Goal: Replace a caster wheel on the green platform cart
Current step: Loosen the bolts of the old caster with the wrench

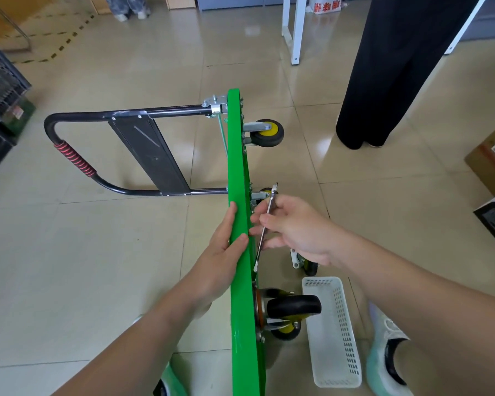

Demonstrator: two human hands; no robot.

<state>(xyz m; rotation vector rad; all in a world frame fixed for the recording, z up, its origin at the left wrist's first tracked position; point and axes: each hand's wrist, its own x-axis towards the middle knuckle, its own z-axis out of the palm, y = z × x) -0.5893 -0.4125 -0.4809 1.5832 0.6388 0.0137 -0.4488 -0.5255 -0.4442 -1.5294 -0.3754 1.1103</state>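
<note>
The right hand (295, 230) pinches the wrench (265, 227), long axis parallel to the upended green cart (240, 167) gripped by the left hand (222, 250), its head near the caster bracket (258, 195) just beyond.

A stockroom or office: tiled floor (120, 252), cardboard boxes (490, 155), black crate (0, 78).
</note>
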